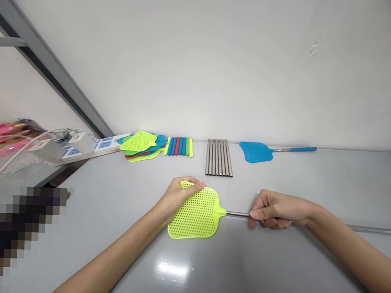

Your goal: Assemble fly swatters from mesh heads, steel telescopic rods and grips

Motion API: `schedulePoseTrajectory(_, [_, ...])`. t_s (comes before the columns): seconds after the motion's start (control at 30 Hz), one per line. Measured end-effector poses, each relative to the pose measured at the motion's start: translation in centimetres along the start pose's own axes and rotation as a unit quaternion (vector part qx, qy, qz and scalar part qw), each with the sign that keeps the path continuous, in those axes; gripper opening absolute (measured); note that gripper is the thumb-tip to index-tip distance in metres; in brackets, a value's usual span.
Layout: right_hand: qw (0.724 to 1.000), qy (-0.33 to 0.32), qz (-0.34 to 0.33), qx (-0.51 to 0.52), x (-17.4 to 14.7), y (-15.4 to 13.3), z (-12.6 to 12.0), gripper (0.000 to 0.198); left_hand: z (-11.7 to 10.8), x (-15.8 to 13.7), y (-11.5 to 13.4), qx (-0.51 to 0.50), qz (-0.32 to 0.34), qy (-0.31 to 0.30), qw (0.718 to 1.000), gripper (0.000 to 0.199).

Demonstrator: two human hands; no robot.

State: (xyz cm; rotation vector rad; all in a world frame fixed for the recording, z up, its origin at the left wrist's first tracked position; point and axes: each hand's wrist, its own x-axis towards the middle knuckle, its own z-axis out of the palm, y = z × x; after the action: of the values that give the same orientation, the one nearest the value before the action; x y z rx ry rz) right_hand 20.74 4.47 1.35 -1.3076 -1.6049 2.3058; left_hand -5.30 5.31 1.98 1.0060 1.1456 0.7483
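My left hand (183,193) grips the yellow-green perforated fly swatter head (197,215) by its upper left part, thumb on top. A thin metal rod (238,214) runs rightward from the neck of that head. Around this rod my right hand (273,210) is closed, thumb and fingers pinching it. Past the right wrist the rod (370,229) shows again, stretched out toward the right edge of the view. Just beyond my hands lies a row of several metal tubes (218,158).
Colored swatter heads (140,144) are stacked at the back left, beside a row of colored handle grips (180,146). A blue fly swatter (258,152) lies at the back right. A power strip (101,146) with plugged-in adapters lines the table's left edge. The wall (218,69) rises behind.
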Motion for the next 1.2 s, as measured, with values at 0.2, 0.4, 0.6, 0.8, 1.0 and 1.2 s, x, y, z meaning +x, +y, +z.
schedulePoseTrajectory(0.2, [1.0, -0.01, 0.003, 0.001, 0.04, -0.03, -0.04, 0.029, 0.1, -0.02, 0.08, -0.024, -0.011, -0.012, 1.0, 0.023])
schedulePoseTrajectory(0.4, [1.0, -0.014, -0.002, 0.004, -0.02, -0.18, 0.0, 0.029, -0.11, 0.12, 0.2, -0.04, -0.028, -0.026, 0.998, 0.021])
schedulePoseTrajectory(0.6, [1.0, -0.026, -0.01, 0.014, -0.01, 0.06, -0.14, 0.03, -0.25, 0.17, 0.34, -0.046, -0.03, -0.032, 0.998, 0.022])
schedulePoseTrajectory(0.8, [0.999, -0.038, -0.009, 0.031, -0.03, 0.26, -0.34, 0.03, -0.21, 0.17, 0.41, -0.055, -0.041, -0.03, 0.997, 0.022])
schedulePoseTrajectory(1.0, [0.999, -0.04, -0.014, 0.026, 0.07, 0.36, -0.42, 0.028, -0.35, 0.3, 0.25, -0.054, -0.04, -0.04, 0.997, 0.02])
schedulePoseTrajectory(1.2, [0.999, -0.042, -0.018, 0.018, 0.11, 0.39, -0.41, 0.025, -0.42, 0.27, 0.2, -0.047, -0.039, -0.042, 0.997, 0.019])
